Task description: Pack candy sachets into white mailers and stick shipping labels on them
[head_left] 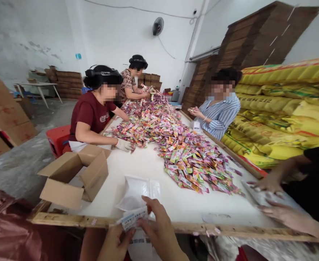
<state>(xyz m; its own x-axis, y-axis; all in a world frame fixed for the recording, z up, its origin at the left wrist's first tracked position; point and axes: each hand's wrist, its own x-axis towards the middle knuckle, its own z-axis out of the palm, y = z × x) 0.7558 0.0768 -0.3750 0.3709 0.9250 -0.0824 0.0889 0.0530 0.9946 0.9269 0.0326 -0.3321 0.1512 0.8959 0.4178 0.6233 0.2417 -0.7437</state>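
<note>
Printed label: the small white printed label was between the person's two hands, over the near edge of the table, its text slanting upward to the right.
Left hand: the left hand pinched the label's lower left part between thumb and fingers.
Right hand: the right hand gripped the label's right end, index finger raised toward the pouch.
Paper strip: a white strip with dark print hung below, between the hands.
Pouch: a glossy whitish pouch lay flat just beyond the label.
Carton: an open cardboard box stood to the left, flaps spread.
Table: the white tabletop had a wooden rim.
Sachets: a long heap of colourful sachets ran down the middle.
Co-workers: a white-gloved hand touched the heap's left side; at far right, another person's hands pressed on a shiny flat sheet.
Right wall: yellow sacks were stacked high.
</note>
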